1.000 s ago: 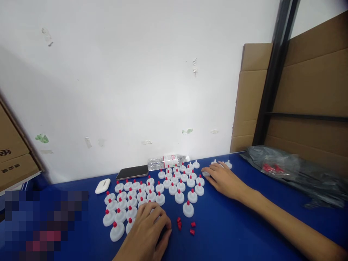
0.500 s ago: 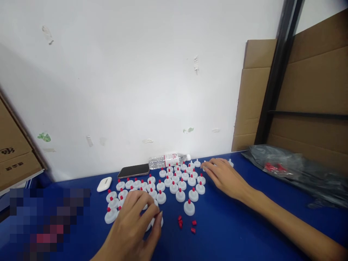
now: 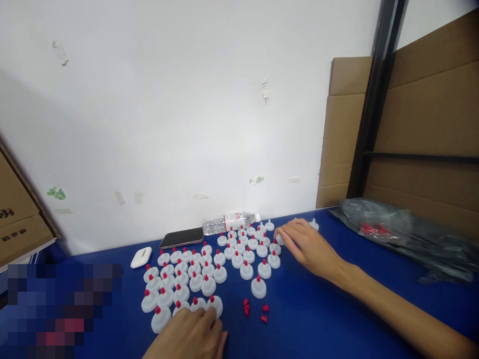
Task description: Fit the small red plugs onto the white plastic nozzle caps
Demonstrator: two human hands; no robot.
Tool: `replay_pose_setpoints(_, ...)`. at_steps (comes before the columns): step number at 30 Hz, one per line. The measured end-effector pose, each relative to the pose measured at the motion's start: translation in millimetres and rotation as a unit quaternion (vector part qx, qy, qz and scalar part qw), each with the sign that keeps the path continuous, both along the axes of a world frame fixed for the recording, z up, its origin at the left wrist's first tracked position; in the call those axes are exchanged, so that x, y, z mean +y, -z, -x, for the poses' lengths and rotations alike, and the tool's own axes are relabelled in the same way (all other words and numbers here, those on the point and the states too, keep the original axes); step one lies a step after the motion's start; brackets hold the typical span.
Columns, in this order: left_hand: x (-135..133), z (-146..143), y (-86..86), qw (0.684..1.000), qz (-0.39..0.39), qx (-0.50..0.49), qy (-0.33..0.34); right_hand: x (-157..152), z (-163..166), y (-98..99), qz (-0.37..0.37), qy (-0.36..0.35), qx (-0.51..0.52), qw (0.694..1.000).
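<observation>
My left hand [image 3: 190, 331] is low at the table's near side, fingers curled and tips hidden. It is beside a front row of white nozzle caps with red tips, one such cap [image 3: 214, 306] right at its knuckles. My right hand [image 3: 307, 244] reaches to the back right, its fingers closed on a white nozzle cap [image 3: 280, 238], partly hidden by them. Many more red-tipped white caps [image 3: 258, 287] stand upright in rows between the hands. A few plain white caps [image 3: 269, 225] stand at the back. Several loose red tips [image 3: 264, 319] lie in front.
A blue table [image 3: 299, 319] meets a white wall. Along the back lie a phone [image 3: 182, 238], a white earbud case [image 3: 141, 257] and a water bottle [image 3: 217, 225] on its side. A grey plastic bag [image 3: 407, 224] with red pieces lies right, before cardboard [image 3: 430, 114].
My left hand has drawn down toward the near side, uncovering caps it hid. My right hand has shifted slightly nearer, a white cap at its fingertips. The view has moved a little.
</observation>
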State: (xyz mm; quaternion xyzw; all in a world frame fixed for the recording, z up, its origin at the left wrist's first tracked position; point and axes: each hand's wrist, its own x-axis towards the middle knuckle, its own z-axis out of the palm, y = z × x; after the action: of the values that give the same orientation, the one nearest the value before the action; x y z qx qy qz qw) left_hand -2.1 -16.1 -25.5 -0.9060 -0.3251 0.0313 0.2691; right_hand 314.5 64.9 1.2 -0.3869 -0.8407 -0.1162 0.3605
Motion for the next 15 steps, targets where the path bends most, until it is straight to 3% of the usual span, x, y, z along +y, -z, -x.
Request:
replay_pose_setpoints(7,1.9,-2.4,1.2,0.975,-0.019,-0.173,0.135,-18.7,13.8,-2.3,-0.034,-0.068,0.033,0.997)
replay_pose_setpoints(15,10.4,6.5,-1.8,0.915,0.026,-0.378,0.14,-57.3,53.9,0.1,-0.046,-0.265,0.017,0.963)
